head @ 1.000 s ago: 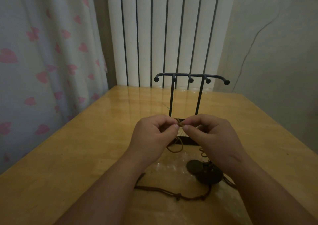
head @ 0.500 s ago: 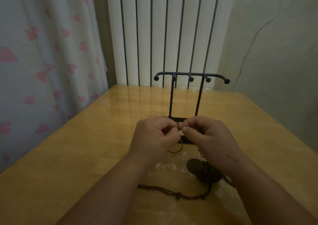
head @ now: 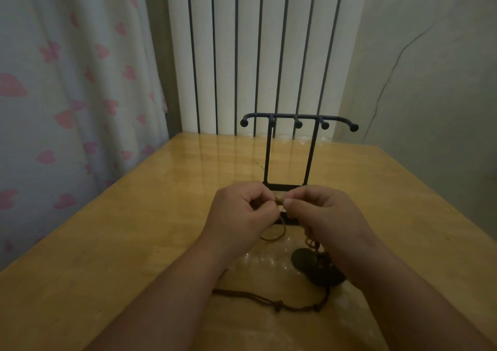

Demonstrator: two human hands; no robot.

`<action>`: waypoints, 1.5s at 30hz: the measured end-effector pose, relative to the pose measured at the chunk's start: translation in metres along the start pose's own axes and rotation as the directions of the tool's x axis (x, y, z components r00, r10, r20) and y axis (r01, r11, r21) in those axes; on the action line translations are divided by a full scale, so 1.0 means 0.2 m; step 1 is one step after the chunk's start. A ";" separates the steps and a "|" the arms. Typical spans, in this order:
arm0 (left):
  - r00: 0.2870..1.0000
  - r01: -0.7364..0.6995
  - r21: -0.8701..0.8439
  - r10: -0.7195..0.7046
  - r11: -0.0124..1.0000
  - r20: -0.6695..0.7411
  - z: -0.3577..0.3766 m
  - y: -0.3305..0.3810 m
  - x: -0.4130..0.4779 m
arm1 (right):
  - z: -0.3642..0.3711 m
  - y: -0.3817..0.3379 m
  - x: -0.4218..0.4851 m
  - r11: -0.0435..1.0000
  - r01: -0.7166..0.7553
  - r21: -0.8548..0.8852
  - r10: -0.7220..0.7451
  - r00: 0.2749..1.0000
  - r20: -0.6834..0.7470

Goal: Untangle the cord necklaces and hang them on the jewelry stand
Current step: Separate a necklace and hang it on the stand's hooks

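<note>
Both hands are up over the desk (head: pixel 129 243), just in front of the jewelry stand's base. Left hand (head: pixel 242 211) and right hand (head: pixel 325 216) meet fingertip to fingertip. Each grip is pinched tight on the same tan cord (head: pixel 272 236) at a small knot between the thumbs. A short loop of that cord hangs below the left hand, close to the desk; touching it or not, can't tell.

The dark cord necklace (head: pixel 282 303) lies flat on the desk nearer the person, under the forearms, with a couple of knots along it. Its cord runs up to two dark round pendants (head: pixel 304 259) that sit partly under the right wrist.

The jewelry stand (head: pixel 298 116) is upright behind the hands: black, two posts, a top bar with ball-tipped hooks, nothing on them.

Behind the desk there is a white ribbed radiator (head: pixel 255 55). A curtain (head: pixel 67 82) with pink hearts is on the left and a plain wall (head: pixel 435 95) on the right.
</note>
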State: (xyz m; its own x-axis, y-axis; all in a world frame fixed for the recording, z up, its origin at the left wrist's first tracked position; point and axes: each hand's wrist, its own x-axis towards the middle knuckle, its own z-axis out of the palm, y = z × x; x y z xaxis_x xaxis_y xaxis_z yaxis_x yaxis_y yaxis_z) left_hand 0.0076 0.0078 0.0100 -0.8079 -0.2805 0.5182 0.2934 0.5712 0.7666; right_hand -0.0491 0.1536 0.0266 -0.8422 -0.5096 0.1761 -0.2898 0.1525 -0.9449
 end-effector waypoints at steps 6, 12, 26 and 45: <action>0.999 -0.046 0.045 0.047 0.998 -0.003 0.00 0.01 -0.01 | -0.03 0.00 0.00 0.924 0.216 -0.315 -0.241 0.970 -0.042; 0.996 -0.073 0.017 0.074 0.997 -0.049 0.00 0.02 -0.01 | -0.03 0.00 0.00 0.977 0.164 -0.133 -0.170 0.985 -0.039; 0.986 -0.152 -0.052 0.148 0.987 -0.081 0.00 0.06 -0.02 | -0.06 -0.02 0.00 0.978 0.208 0.026 -0.207 0.978 -0.009; 0.995 -0.065 -0.076 0.059 0.995 -0.077 0.00 0.06 0.00 | -0.02 0.00 -0.01 0.867 0.407 -0.287 -0.441 0.895 -0.063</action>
State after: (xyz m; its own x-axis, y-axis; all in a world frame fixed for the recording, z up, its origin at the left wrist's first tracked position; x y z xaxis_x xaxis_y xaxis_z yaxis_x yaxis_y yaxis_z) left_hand 0.0115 0.0154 0.0191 -0.7475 -0.3045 0.5903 0.3836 0.5276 0.7579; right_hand -0.0494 0.1574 0.0279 -0.6548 -0.4702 0.5917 -0.7246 0.1680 -0.6684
